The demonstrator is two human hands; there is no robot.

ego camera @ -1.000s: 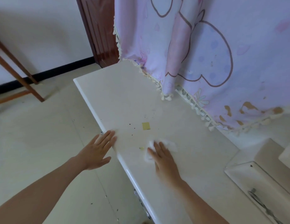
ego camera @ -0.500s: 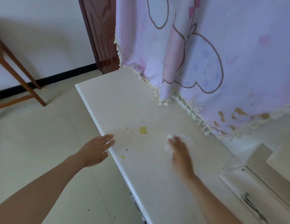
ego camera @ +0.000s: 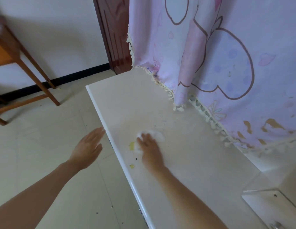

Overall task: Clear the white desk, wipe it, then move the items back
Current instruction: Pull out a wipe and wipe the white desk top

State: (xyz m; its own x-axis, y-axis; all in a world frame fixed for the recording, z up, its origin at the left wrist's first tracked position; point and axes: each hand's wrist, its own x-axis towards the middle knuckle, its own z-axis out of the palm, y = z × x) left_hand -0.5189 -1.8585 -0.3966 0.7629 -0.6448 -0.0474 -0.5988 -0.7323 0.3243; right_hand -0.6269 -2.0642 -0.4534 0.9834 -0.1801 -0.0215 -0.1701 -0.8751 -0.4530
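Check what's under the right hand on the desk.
A crumpled white cloth, pressed onto the white desk; only its edges show past the right hand. Its middle is covered.

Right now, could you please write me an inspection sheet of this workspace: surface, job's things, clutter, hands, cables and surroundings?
Surface: white desk, dark specks and faint stains around the middle.
Job's things: white wipe, flat on the desk under the right hand.
Clutter: yellow scrap beside the wipe; smaller yellow bit nearer the front edge.
Hands: right hand presses the wipe, blurred; left hand open at the desk's front edge, contact unclear.
Cables: nothing seen.
Surroundings: pink curtain hanging onto the desk's back; wooden stand on the tiled floor.
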